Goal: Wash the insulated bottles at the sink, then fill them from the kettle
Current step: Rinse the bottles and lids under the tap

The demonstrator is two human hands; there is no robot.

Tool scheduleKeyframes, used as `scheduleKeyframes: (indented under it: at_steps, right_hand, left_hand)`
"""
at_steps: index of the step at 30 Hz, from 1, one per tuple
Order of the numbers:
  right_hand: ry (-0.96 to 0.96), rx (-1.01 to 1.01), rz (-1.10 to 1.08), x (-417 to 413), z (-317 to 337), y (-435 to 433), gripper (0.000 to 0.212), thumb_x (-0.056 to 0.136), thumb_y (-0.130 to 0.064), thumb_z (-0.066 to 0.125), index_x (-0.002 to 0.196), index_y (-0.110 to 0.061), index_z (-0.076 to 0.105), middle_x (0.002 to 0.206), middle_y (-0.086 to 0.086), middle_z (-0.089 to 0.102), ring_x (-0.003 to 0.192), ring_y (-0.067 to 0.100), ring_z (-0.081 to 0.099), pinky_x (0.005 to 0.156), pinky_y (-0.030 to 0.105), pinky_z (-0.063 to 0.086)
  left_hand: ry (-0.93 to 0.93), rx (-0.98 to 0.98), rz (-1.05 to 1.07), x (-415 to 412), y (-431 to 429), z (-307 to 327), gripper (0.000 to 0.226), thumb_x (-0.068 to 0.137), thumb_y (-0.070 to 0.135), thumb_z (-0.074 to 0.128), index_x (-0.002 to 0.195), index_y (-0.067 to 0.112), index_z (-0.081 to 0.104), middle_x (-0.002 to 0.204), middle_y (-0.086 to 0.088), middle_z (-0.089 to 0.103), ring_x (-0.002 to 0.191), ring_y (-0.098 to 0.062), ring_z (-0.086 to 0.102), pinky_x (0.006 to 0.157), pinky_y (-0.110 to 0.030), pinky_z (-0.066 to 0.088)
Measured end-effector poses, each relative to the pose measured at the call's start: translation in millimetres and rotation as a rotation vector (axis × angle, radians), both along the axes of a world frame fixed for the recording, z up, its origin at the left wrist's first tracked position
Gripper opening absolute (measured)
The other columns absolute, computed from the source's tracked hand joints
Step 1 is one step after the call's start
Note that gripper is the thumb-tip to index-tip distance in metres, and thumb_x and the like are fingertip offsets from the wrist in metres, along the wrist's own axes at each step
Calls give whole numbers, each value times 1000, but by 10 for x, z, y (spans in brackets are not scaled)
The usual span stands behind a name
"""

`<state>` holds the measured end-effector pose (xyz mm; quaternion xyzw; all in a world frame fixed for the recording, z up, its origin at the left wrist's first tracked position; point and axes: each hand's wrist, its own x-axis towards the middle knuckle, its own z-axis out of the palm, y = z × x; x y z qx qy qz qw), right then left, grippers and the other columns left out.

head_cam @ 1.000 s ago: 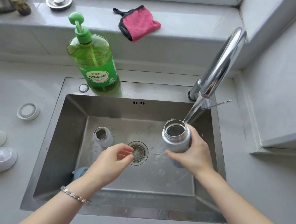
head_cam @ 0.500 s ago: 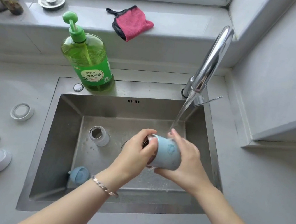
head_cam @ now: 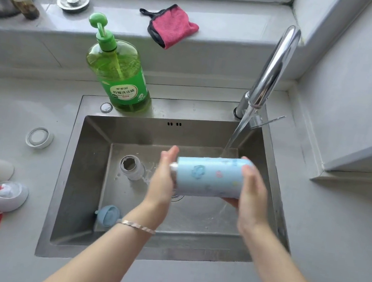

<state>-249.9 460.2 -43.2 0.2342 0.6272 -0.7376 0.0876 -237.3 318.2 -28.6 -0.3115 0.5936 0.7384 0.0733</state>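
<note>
Bottle (head_cam: 208, 177) lies level, mouth leftward against flat, unclenched left hand (head_cam: 163, 178), right hand (head_cam: 253, 194) grip curled round its base.

My left hand (head_cam: 163, 178) flat against mouth of sideways pale blue patterned insulated bottle (head_cam: 211, 177), my right hand (head_cam: 252, 194) gripping its base, over stainless steel sink (head_cam: 86, 175); water stream (head_cam: 238, 133) from curved chrome tap (head_cam: 273, 64) hits bottle.

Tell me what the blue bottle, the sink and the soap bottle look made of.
Blue bottle: probably steel under a matte pale-blue printed coat; bare silver metal shows at its neck. Sink: brushed stainless steel, by its dull grey sheen. Soap bottle: clear glossy plastic, green liquid showing through.
</note>
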Motion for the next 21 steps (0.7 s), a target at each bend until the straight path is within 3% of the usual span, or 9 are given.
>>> scheduleKeyframes:
  at_steps: [1,3,5,7,9,11,15,18,21]
  right_hand:
    - [-28,-27,-77,-58,18,108,54,64,-52,54,113,-30,61,103,3,63,85,17,63,57,31,57]
    - [-31,-48,-130,-61,31,203,58,64,-51,54,116,-25,61,98,4,64,81,19,63,51,29,54]
    - [25,8,-75,19,5,111,60,58,-57,55,112,-31,60,105,4,64,91,20,64,64,39,59]
    - [88,129,-1,50,27,41,59,58,-60,53,112,-34,57,115,0,62,104,18,62,81,41,56]
    - [157,324,118,-28,104,98,66,62,-60,50,123,-33,54,119,-6,58,108,9,57,85,19,49]
    - [186,580,284,-128,161,179,64,70,-54,54,130,-34,49,115,-11,52,98,-2,50,74,4,38]
    - [300,947,525,-162,169,173,58,78,-41,66,132,-37,47,110,-12,46,93,9,50,79,22,40]
    - [381,1006,547,-163,162,259,62,71,-48,61,131,-37,48,108,-13,44,88,9,49,75,24,39]
    - [318,931,487,-156,131,480,60,73,-45,65,130,-37,49,109,-14,45,92,3,46,80,19,35]
  left_hand:
    - [9,-23,-82,-14,109,49,37,101,39,20,112,29,55,99,22,69,92,14,58,89,-12,40]
    - [16,-68,-153,-65,211,97,42,100,43,19,129,30,46,121,21,59,109,12,50,100,-14,34]
    - [-11,-72,-106,-118,119,40,49,100,45,18,139,25,41,142,10,43,127,-7,43,107,-27,33]
    - [-70,-83,-132,-91,-16,-40,49,101,43,17,138,24,42,139,8,45,118,-10,49,89,-16,41]
    - [-147,-160,-233,15,-80,-170,47,102,40,17,139,23,40,138,10,44,117,-8,47,87,-6,38]
    - [-169,-250,-275,130,-136,-326,46,102,36,22,140,17,39,146,4,39,130,-10,39,110,-20,26]
    - [-261,-339,-231,261,-320,-498,37,98,22,41,132,12,49,137,-1,50,127,-15,46,112,-36,29]
    - [-314,-337,-243,299,-364,-545,34,94,17,46,127,11,53,127,-4,57,119,-18,52,106,-36,36]
    - [-297,-310,-269,273,-284,-522,34,92,17,52,125,10,54,114,-4,62,109,-18,58,90,-28,39]
